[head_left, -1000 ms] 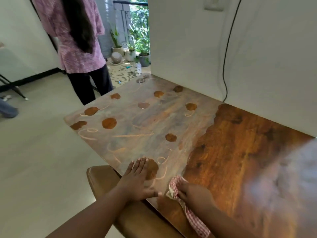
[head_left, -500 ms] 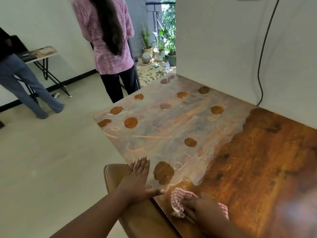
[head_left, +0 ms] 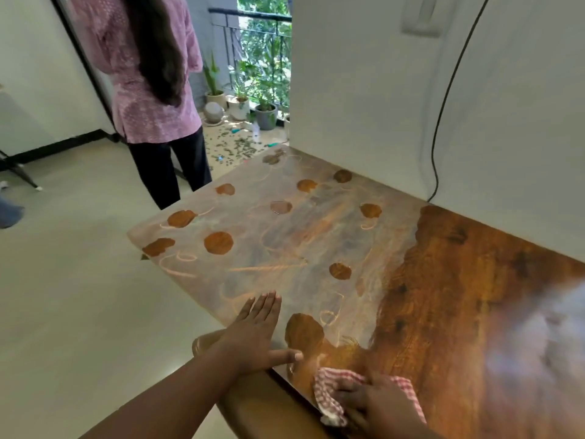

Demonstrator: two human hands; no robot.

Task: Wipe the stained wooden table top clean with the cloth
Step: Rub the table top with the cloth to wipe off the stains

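Observation:
The wooden table top [head_left: 443,296] is bare brown wood on its right part. Its left part carries a pale grey film [head_left: 269,248] with several round brown spots and curved streaks. My right hand [head_left: 376,407] presses a red-and-white checked cloth [head_left: 329,394] flat on the wood at the near edge, beside the film's border. My left hand [head_left: 256,334] lies flat on the filmed part near the front edge, fingers spread, holding nothing.
A brown chair back [head_left: 262,403] stands against the near table edge under my arms. A person in a pink top [head_left: 142,74] stands at the table's far left. A black cable [head_left: 443,122] hangs down the white wall behind. Potted plants [head_left: 253,106] stand on the balcony.
My right hand has drawn the cloth back toward me along the near edge, leaving bare wood where film was. My left hand stayed planted. The view shifted slightly.

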